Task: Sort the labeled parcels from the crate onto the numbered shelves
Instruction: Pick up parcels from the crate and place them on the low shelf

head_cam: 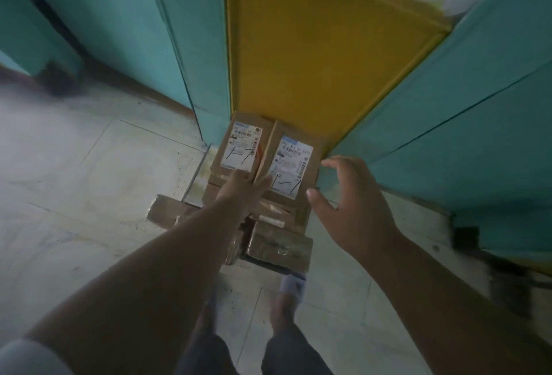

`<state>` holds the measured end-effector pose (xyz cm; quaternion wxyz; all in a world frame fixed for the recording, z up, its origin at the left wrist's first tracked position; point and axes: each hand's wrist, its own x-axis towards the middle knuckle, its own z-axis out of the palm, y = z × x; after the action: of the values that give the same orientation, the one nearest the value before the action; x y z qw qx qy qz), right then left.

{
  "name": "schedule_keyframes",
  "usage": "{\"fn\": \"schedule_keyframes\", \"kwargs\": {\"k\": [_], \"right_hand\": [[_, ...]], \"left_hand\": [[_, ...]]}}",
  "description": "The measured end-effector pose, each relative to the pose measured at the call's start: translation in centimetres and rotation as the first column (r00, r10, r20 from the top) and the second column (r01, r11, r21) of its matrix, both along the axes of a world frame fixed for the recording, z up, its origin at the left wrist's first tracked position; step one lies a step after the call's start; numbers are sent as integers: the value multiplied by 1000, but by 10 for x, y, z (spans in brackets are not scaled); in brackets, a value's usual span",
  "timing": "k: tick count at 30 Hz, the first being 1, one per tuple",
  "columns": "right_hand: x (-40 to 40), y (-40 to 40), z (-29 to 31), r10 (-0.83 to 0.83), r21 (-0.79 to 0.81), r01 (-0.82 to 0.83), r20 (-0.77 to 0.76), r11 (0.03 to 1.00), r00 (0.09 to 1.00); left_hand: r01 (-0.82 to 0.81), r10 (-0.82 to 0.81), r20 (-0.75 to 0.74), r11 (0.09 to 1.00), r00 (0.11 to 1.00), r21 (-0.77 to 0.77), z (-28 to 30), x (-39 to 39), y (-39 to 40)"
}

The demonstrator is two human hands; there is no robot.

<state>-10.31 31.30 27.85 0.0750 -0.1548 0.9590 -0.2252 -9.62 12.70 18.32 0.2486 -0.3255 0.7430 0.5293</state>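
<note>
Reaching down, left hand with straight fingers touching two upright cardboard parcels – labels marked 1-7 – against the yellow panel, right hand spread, just beside them, gripping nothing

pale tiled floor, white slipper (rt foot), dark shorts

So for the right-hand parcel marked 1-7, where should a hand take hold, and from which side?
Probably across its free right and near edges, coming from the right, where the right hand hovers open. The right-hand parcel lies label-up, its left edge hard against the left parcel, and the left hand touches that seam, so the left side offers little room.
</note>
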Motion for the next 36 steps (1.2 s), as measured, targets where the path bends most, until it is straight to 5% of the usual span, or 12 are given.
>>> {"fn": "schedule_keyframes", "kwargs": {"k": [6,10,17,23,29,36], "right_hand": [[-23,15,-46,-28,-49,33,106,998,994],[-27,22,-57,-1,-58,8,129,998,992],[-20,15,-56,18,-123,-10,62,992,998],[-9,-26,-94,-7,-92,22,159,996,987],[-25,-97,-131,-324,254,282,140,925,936],[-13,-108,-187,-432,428,291,280,855,857]], "left_hand": [[-130,117,108,984,987,121,-93,-1,-3],[-283,277,60,934,959,217,-57,8,4],[-560,624,-33,722,781,408,19,61,-8],[-541,619,-81,737,781,406,40,89,-45],[-492,557,-72,780,827,386,33,90,-114],[-436,486,-33,810,873,392,6,89,-139]]}}
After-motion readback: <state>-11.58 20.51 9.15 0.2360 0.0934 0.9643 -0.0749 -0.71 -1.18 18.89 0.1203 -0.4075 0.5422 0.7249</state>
